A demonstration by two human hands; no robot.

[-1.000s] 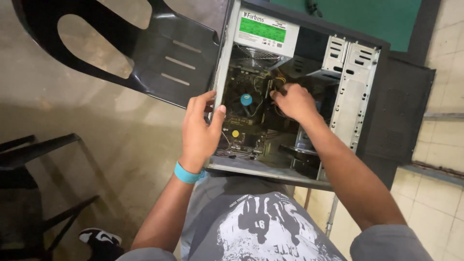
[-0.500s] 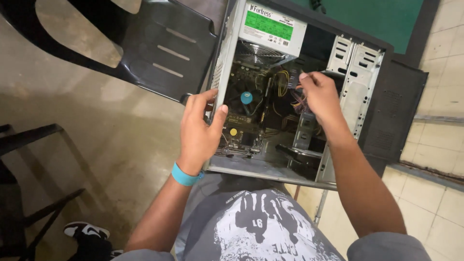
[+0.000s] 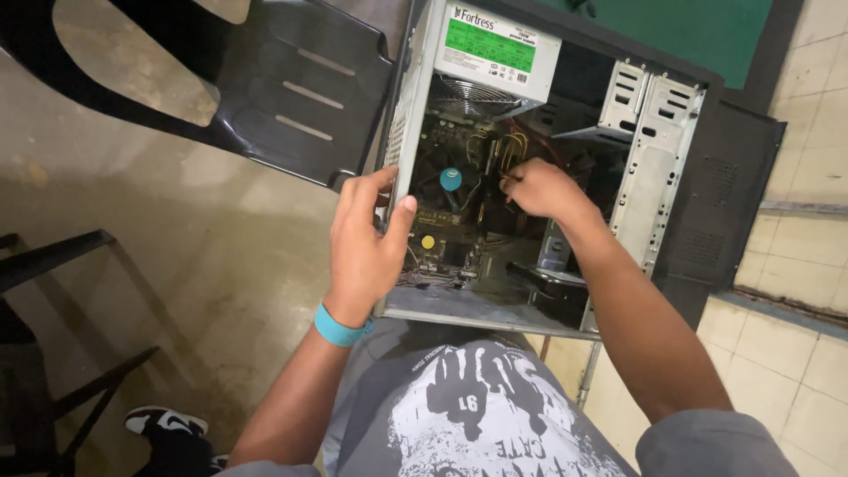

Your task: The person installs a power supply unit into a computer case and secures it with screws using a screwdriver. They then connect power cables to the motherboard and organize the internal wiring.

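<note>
two hands on one open computer case (image 3: 658, 168), which lies across the person's lap with its open side facing up at the camera. long axis runs from the lap end away toward the green surface (image 3: 707, 26) beyond it; power supply (image 3: 495, 49) sits at that far end, drive bays (image 3: 654, 115) on the case's right side.

left hand (image 3: 367, 247) wraps the case's left sheet-metal edge, thumb over the rim, fingers outside: a firm clamp on the wall. blue wristband (image 3: 338, 327) on that wrist.

right hand (image 3: 539, 190) is down inside the case, fingers curled tight among yellow and red wires (image 3: 503, 150) near the middle of the board. cannot tell whether it pinches a wire or a connector.

case: bare grey stamped steel, perforated bay brackets, black outer panel. inside: dark circuit board, round cpu fan (image 3: 450, 179) with blue hub, small yellow disc (image 3: 427, 241) nearer the lap.

wires and the right hand cover the board's centre. black plastic chair (image 3: 291, 97) touches the case's left side. a dark frame (image 3: 53, 265) and a black-and-white shoe (image 3: 163, 422) sit on the concrete floor, well left of the case.
</note>
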